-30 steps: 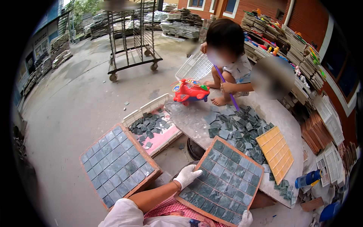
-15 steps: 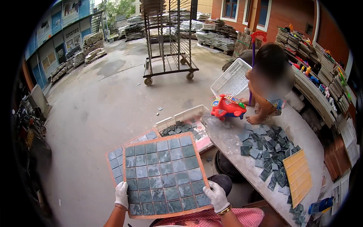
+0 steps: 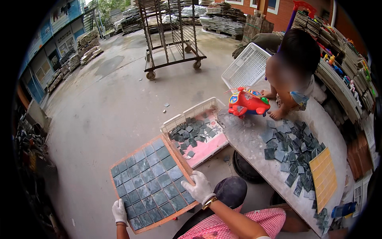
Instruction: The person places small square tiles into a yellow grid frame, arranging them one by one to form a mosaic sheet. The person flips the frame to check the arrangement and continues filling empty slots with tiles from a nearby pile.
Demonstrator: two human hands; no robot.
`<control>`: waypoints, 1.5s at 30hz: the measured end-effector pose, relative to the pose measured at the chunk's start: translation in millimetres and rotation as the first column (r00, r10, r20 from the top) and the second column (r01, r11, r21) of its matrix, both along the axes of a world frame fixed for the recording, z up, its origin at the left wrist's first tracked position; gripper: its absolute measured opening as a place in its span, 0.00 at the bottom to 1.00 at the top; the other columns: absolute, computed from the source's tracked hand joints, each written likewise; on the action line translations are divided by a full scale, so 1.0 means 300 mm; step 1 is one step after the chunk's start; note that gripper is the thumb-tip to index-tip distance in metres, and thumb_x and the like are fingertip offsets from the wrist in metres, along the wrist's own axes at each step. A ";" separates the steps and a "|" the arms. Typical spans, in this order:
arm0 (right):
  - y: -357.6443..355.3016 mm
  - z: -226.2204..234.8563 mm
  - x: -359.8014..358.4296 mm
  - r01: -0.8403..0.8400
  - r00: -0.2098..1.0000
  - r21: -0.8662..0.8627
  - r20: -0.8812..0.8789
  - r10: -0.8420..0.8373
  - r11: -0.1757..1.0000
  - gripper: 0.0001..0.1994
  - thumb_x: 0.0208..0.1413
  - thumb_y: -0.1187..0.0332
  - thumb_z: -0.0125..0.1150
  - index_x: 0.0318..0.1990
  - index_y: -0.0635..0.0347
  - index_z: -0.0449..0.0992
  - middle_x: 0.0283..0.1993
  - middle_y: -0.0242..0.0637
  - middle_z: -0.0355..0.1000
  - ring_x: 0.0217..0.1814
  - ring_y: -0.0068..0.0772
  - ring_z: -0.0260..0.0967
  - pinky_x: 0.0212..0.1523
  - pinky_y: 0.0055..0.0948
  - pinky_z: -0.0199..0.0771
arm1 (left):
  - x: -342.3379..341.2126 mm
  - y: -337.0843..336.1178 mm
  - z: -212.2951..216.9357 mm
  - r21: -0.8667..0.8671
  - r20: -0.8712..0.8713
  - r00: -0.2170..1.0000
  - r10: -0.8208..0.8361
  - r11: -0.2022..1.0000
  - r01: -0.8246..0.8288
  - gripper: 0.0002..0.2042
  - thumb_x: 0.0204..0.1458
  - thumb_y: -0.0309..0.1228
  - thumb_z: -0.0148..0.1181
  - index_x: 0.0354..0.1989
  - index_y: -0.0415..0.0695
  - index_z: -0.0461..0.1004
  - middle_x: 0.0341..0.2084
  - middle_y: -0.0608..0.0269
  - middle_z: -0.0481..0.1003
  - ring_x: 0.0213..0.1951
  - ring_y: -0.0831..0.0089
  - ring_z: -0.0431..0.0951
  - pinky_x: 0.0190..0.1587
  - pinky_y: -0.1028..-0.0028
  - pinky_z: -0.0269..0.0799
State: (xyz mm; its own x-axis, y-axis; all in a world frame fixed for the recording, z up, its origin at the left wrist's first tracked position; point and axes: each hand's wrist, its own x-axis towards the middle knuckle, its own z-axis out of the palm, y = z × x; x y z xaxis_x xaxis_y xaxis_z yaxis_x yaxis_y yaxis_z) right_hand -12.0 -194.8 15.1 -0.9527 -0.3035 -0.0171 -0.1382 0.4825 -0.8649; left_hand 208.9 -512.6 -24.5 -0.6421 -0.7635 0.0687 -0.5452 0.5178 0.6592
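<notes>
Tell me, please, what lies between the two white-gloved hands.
In the head view, a tiled panel of grey-green squares with an orange-brown border lies between the left hand and the right hand.

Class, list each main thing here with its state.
Square reddish-edged panel of grey-green tiles: visible squares filled
White-gloved left grip: closed on panel's left edge
White-gloved right grip: closed on panel's right edge
Dark green square tiles: loose, heaped
Low white plastic crate: partly filled
Yellow rectangular gridded board: lying beside the heap
Red plastic toy aircraft: upright
White perforated basket: tilted
Dark metal rack: upright on wheels
</notes>
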 end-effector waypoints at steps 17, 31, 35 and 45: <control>0.312 -0.042 0.023 0.485 0.772 -0.635 0.634 0.046 0.601 0.14 0.61 0.66 0.53 0.45 0.69 0.73 0.43 0.38 0.73 0.45 0.26 0.71 0.50 0.25 0.72 | -0.274 0.237 0.423 -0.332 0.723 0.690 -0.007 0.873 0.357 0.18 0.46 0.50 0.60 0.29 0.45 0.76 0.26 0.54 0.77 0.32 0.54 0.77 0.34 0.58 0.71; 1.159 0.011 0.324 0.507 0.681 -0.804 0.594 -0.428 -0.309 0.20 0.61 0.61 0.53 0.57 0.59 0.62 0.48 0.42 0.69 0.44 0.37 0.71 0.47 0.38 0.74 | -0.664 0.797 0.151 -0.373 0.341 0.163 -0.926 0.026 0.927 0.08 0.34 0.37 0.64 0.22 0.47 0.76 0.23 0.60 0.75 0.33 0.59 0.74 0.50 0.60 0.62; 1.467 -0.040 0.278 0.255 0.487 -0.800 0.592 -0.643 -0.544 0.21 0.59 0.59 0.56 0.54 0.60 0.61 0.53 0.43 0.64 0.53 0.39 0.65 0.54 0.39 0.70 | -0.691 0.796 0.134 -0.392 0.349 0.138 -0.927 -0.010 0.920 0.08 0.33 0.38 0.65 0.19 0.48 0.76 0.20 0.61 0.75 0.30 0.59 0.74 0.45 0.61 0.64; 1.720 -0.032 0.190 0.359 0.421 -0.616 0.778 -0.467 -0.702 0.24 0.48 0.43 0.63 0.43 0.51 0.71 0.36 0.26 0.70 0.35 0.26 0.68 0.31 0.27 0.76 | -0.710 0.755 0.104 -0.440 0.394 0.104 -0.913 -0.089 0.893 0.17 0.34 0.52 0.65 0.20 0.51 0.78 0.21 0.62 0.77 0.29 0.61 0.76 0.40 0.62 0.68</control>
